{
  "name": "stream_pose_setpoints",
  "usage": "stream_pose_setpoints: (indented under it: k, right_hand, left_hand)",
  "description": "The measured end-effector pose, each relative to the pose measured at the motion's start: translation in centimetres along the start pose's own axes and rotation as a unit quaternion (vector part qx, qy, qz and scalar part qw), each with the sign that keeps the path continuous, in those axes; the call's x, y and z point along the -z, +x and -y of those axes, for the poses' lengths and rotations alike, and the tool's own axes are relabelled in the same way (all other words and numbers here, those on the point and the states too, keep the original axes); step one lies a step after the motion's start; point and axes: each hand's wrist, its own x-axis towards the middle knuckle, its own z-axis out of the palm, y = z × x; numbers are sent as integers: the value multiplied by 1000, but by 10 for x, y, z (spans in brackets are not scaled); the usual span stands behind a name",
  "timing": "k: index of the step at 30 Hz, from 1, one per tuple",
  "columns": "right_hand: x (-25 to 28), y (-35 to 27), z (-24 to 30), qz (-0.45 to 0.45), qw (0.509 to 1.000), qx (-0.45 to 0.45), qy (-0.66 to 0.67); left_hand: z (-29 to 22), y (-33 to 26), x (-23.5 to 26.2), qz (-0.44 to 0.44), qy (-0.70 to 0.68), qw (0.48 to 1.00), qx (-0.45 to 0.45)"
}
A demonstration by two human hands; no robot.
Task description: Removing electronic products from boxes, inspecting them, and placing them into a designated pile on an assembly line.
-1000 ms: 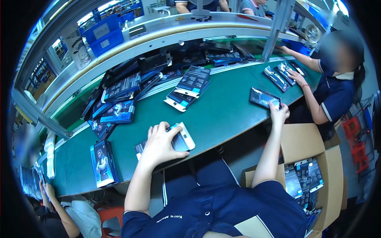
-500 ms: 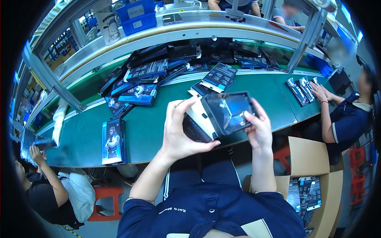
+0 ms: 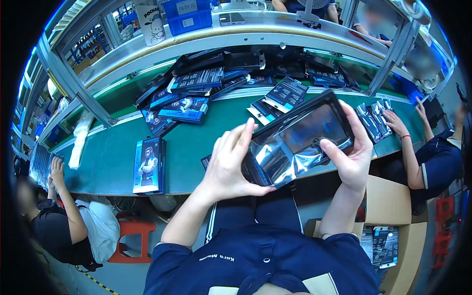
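Above the bench's front edge I hold a black plastic packaging tray, tilted up to the right, with clear, shiny plastic across its face. Its left end sits between the thumb and fingers of my left hand. My right hand grips the right end, thumb pressed on the clear face. What lies inside the tray cannot be made out. Behind my left hand shows a dark corner of a box. A retail box with a printed figure stands on the bench to the left.
Dark boxes lie piled along the back of the green bench, with two more boxes in front. An open carton of packages stands at lower right. Co-workers sit at both sides; the right one's hand touches wrapped packages.
The tray has come away from the white-flapped box part beside my left hand and now spans both hands. My right hand has moved right and up. The left co-worker's hands have shifted.
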Motion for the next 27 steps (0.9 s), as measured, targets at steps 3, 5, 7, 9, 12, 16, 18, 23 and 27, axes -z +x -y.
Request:
stream_pose_setpoints:
  k: [3,5,7,9,12,16,18,23,27]
  right_hand:
    - [-14,5,0,33,996,-22,-78]
    - [-40,7,7,52,966,73,-243]
    - [-49,15,3,52,958,142,-244]
    - [-44,22,10,94,971,151,-158]
    - [-54,25,-14,-10,931,319,-177]
    - [-67,20,-21,161,916,244,-275]
    - [-67,15,-39,203,917,218,-264]
    - [-87,-2,-55,72,921,-200,327]
    - [-116,-12,-94,-83,989,113,38]
  left_hand:
    - [-6,4,-16,-61,-19,998,0]
    - [-4,5,-33,-139,-104,979,104]
    - [2,7,-42,-185,-176,962,99]
    - [0,11,-46,-225,-249,939,75]
    - [5,12,-50,-239,-198,950,21]
    - [3,1,-45,-270,-209,922,181]
    - [2,-4,-45,-307,-217,908,185]
    - [15,-12,-43,-306,-213,916,148]
    - [15,-6,-15,-280,-424,840,191]
